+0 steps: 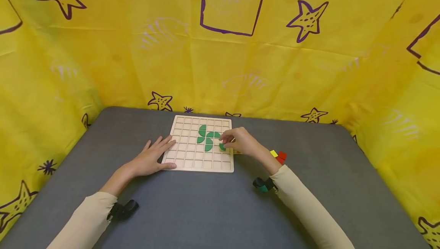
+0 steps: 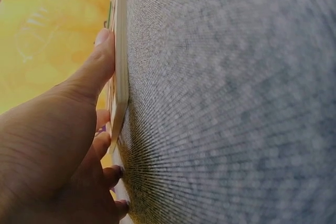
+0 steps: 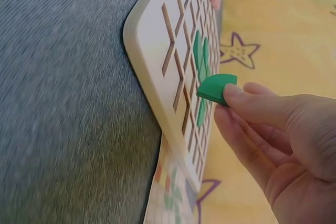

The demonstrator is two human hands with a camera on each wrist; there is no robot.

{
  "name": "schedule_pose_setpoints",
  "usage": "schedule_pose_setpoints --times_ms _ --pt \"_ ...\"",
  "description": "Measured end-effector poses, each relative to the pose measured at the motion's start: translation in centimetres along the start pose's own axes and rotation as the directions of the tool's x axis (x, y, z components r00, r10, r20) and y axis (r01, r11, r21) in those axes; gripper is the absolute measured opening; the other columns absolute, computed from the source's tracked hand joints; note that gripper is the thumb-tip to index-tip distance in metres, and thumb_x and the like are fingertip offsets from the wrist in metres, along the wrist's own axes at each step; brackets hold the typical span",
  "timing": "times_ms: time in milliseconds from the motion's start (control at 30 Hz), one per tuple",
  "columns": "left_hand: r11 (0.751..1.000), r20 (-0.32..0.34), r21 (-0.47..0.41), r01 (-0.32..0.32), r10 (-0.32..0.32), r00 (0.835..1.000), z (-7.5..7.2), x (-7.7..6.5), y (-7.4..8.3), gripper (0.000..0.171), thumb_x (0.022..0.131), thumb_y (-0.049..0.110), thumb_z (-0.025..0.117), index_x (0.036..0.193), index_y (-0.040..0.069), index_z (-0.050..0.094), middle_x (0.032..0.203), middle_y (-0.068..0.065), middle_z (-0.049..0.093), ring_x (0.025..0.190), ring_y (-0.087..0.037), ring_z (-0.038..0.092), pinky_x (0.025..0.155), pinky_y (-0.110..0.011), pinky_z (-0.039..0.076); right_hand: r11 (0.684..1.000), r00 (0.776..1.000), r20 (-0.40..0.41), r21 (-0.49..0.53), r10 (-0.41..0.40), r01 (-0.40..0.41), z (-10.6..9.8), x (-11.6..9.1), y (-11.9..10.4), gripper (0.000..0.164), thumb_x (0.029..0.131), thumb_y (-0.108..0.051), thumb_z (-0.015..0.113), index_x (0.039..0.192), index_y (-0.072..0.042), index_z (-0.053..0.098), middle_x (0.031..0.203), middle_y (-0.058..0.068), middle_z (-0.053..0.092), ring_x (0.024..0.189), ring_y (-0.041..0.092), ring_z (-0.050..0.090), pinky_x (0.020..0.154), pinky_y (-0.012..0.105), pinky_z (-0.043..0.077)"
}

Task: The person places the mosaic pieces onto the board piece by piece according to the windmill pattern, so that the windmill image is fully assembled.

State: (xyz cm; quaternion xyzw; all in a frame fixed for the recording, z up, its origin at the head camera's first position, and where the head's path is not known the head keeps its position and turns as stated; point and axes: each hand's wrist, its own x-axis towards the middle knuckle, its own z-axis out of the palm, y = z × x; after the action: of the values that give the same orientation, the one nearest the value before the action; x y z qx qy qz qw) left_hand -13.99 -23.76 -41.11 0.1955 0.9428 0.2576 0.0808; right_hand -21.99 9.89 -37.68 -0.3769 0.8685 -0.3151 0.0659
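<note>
A wooden grid board (image 1: 182, 164) lies flat on the grey table. Several green quarter-circle pieces (image 1: 208, 144) sit in its squares, grouped near the middle. My left hand (image 1: 151, 158) rests on the board's left edge with spread fingers, its thumb (image 2: 97, 66) along the near left corner. Between thumb and fingers, my right hand (image 1: 240, 141) pinches a green quarter-circle piece (image 3: 216, 87) just above the board's right side. The right wrist view shows that piece raised clear of the grid.
A printed card (image 3: 167, 195) with coloured shapes sticks out from beside the board's right edge. Red pieces (image 1: 282, 157) and a yellow piece (image 1: 274, 153) lie right of the board, partly behind my right forearm. A yellow patterned cloth (image 1: 206, 69) hangs around the table's far edge and sides.
</note>
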Motion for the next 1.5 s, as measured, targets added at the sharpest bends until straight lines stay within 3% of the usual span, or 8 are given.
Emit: schedule_pose_setpoints --times_ms 400,700,933,1100,1500 --pt "1.000 -0.011 -0.002 -0.010 0.010 1.000 0.0 -0.1 -0.1 0.089 0.087 0.053 0.067 0.153 0.005 0.032 0.161 -0.019 0.019 0.144 -0.051 0.009 0.109 -0.071 0.000 0.997 0.997 0.000 0.035 -0.073 0.072 1.3 2.1 -0.9 0.020 0.084 0.001 0.074 0.104 0.002 0.072 0.086 0.006 0.071 0.080 0.015 0.067 0.075 0.023 0.054" --pt "1.000 -0.013 -0.008 -0.024 0.024 1.000 0.1 0.0 -0.2 0.089 0.087 0.053 0.067 0.153 0.006 0.032 0.160 -0.020 0.020 0.144 -0.051 0.010 0.109 -0.071 0.000 0.998 1.000 0.028 0.068 -0.010 0.008 2.2 3.8 -1.2 0.019 0.085 -0.003 0.075 0.104 -0.002 0.073 0.087 0.002 0.071 0.080 0.011 0.066 0.074 0.021 0.052" --pt "1.000 -0.010 -0.012 -0.017 0.017 1.000 0.0 -0.1 -0.1 0.089 0.087 0.052 0.068 0.153 0.004 0.032 0.160 -0.020 0.020 0.144 -0.052 0.009 0.109 -0.071 0.000 0.998 0.999 0.047 0.059 -0.019 0.016 2.6 5.8 -2.3 0.020 0.085 -0.002 0.074 0.105 0.000 0.073 0.091 0.007 0.073 0.081 0.014 0.067 0.074 0.021 0.053" --pt "1.000 -0.010 -0.013 -0.007 0.007 1.000 -0.1 -0.1 -0.2 0.089 0.087 0.053 0.067 0.153 0.004 0.033 0.160 -0.021 0.020 0.144 -0.051 0.009 0.109 -0.071 -0.001 0.997 0.998 0.049 0.071 0.025 -0.029 3.4 7.4 -2.7 0.019 0.086 -0.003 0.073 0.105 -0.001 0.073 0.090 0.006 0.072 0.080 0.014 0.066 0.073 0.021 0.053" --pt "1.000 -0.004 -0.009 -0.005 0.005 1.000 -0.1 -0.1 -0.2 0.089 0.087 0.054 0.067 0.153 0.006 0.032 0.160 -0.019 0.020 0.144 -0.051 0.009 0.109 -0.071 -0.001 0.987 0.993 0.072 0.123 0.092 -0.101 4.6 9.6 -2.1 0.017 0.089 -0.005 0.071 0.105 -0.001 0.073 0.091 0.007 0.072 0.080 0.013 0.065 0.072 0.020 0.053"
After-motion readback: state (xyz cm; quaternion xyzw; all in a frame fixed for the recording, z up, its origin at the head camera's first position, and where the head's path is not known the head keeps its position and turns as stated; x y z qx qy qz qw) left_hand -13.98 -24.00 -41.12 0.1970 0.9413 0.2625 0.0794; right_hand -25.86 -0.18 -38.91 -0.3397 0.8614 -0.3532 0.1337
